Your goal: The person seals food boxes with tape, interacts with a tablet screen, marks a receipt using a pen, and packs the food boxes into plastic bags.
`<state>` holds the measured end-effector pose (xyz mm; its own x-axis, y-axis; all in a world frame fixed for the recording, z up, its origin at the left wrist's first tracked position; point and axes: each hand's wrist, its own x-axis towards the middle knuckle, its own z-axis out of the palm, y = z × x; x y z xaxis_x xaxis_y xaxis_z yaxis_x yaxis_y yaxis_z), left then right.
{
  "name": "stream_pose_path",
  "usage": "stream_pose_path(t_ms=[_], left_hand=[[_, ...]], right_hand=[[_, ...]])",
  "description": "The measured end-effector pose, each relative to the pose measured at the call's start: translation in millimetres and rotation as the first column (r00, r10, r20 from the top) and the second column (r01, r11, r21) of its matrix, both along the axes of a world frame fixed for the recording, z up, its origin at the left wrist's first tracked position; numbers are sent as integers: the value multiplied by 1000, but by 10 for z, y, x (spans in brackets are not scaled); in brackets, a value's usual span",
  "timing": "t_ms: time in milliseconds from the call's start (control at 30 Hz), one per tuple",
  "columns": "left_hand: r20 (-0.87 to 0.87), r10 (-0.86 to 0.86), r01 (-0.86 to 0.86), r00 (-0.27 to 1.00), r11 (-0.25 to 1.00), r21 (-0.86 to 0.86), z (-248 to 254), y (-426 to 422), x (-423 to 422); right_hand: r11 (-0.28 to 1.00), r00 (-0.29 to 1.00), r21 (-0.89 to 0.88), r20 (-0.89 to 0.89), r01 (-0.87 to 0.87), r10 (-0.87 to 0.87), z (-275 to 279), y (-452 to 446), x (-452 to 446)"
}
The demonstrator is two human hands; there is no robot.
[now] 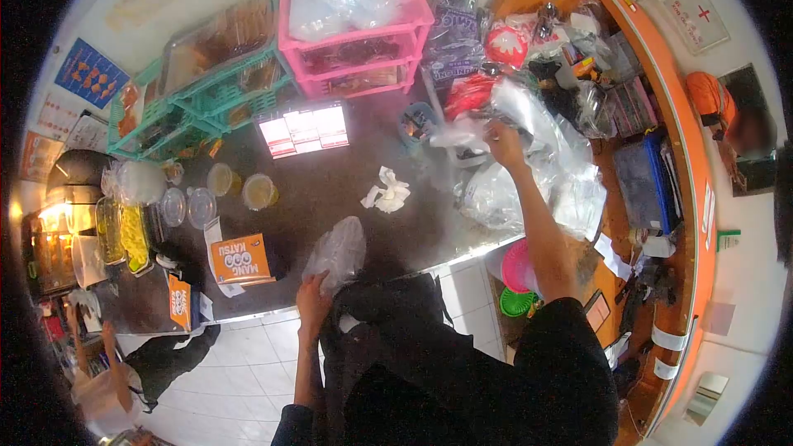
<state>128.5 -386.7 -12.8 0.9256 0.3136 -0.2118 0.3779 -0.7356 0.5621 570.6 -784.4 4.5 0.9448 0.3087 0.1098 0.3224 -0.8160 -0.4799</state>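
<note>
My left hand (314, 301) is closed on the lower edge of a clear plastic bag (339, 252), which lies over the front of the dark counter. Reaching out to the right, my right hand (502, 147) has its fingers pinched together above a heap of clear plastic bags (516, 190). A thin whitish plastic piece (458, 134), blurred, extends left from those fingertips. Between my hands a crumpled white tissue (387, 192) lies on the counter. An orange printed box (239, 260) is left of the bag in my left hand.
Behind the counter (314, 190) stand a lit tablet (304, 130), a pink rack (355, 74) and teal baskets (223, 111). Lidded cups (260, 192) sit at left. Another person's arm (116, 363) shows at lower left, and a second person (717, 107) at far right.
</note>
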Motion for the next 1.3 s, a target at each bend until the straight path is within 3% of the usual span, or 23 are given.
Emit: stream_pose_path(t_ms=[33, 67, 167, 233, 267, 333, 367, 433, 467, 500, 533, 567, 600, 633, 700, 767, 833, 900, 933, 1033, 1133, 1233, 1300], left_hand=[[6, 1, -1, 1000, 1000, 32, -36, -5, -14], [10, 2, -2, 1000, 998, 63, -63, -7, -29], [65, -41, 26, 997, 977, 210, -118, 9, -68], [-9, -51, 52, 999, 991, 125, -130, 68, -28], [-46, -50, 53, 998, 995, 79, -100, 66, 1], [11, 24, -25, 1000, 997, 76, 63, -1, 57], [35, 57, -60, 998, 995, 76, 142, -16, 77], [162, 85, -109, 983, 984, 142, 121, -34, 88], [225, 94, -134, 970, 976, 171, 110, -43, 79], [270, 110, -164, 957, 969, 183, 99, -33, 93], [316, 125, -193, 940, 962, 193, 88, -18, 112], [361, 137, -221, 922, 954, 201, 84, -2, 135], [362, 162, -242, 918, 952, 187, 169, -8, 189], [361, 192, -268, 912, 948, 173, 330, -25, 277], [320, 167, -233, 933, 956, 180, 412, -9, 316], [256, 41, -98, 966, 972, 214, 392, 64, 321], [138, -12, -17, 990, 978, 208, 382, 74, 323], [17, -49, 45, 999, 980, 193, 355, 74, 287], [130, -1, -26, 992, 978, 206, 240, 55, 236], [219, 135, -136, 966, 991, -10, 156, 73, 276], [106, 276, -250, 955, 945, -209, 294, 82, 416], [188, 330, -235, 925, 885, -401, 562, 115, 539], [240, 343, -249, 908, 903, -349, 550, 184, 534]], right_hand=[[999, 995, 3, -83, 52, -52, 156, 83, -7], [996, 996, 44, -42, 81, -79, 278, 110, 31], [987, 917, -93, 369, -128, 153, 266, 21, 364], [999, 840, 23, 543, -23, 7, 610, 64, 427], [989, 912, 143, 399, 36, -91, 810, 52, 480], [960, 904, 260, 377, 105, -201, 1124, 34, 525], [912, 842, 407, 507, -45, -184, 1212, 13, 591], [774, 912, 615, 390, -153, -130, 1369, -38, 573], [895, 878, 365, 476, -255, 56, 1344, 9, 492], [937, 822, 84, 510, -340, 252, 1306, 63, 387], [843, 951, -516, 157, -153, 268, 1262, 57, 187], [869, 957, -470, 152, -151, 249, 945, 67, 182], [792, 969, -573, -23, -213, 244, 663, 15, 209], [833, 975, -526, 34, -170, 220, 918, 251, -139], [782, 962, -567, -74, -258, 263, 799, 338, -244], [790, 961, -548, -121, -274, 249, 345, 335, -257], [791, 923, -490, -82, -367, 377, -277, -76, 51], [820, 899, -414, 8, -395, 437, -335, -140, 252], [809, 899, -439, 7, -390, 437, -42, -100, 291], [976, 975, -14, 35, -218, 219, 624, 130, 295], [943, 974, -243, -58, -227, 220, 787, 32, 623], [884, 858, -119, 212, -452, 467, 681, -257, 1163], [942, 943, -101, 66, -320, 327, 1358, -211, 1089]])
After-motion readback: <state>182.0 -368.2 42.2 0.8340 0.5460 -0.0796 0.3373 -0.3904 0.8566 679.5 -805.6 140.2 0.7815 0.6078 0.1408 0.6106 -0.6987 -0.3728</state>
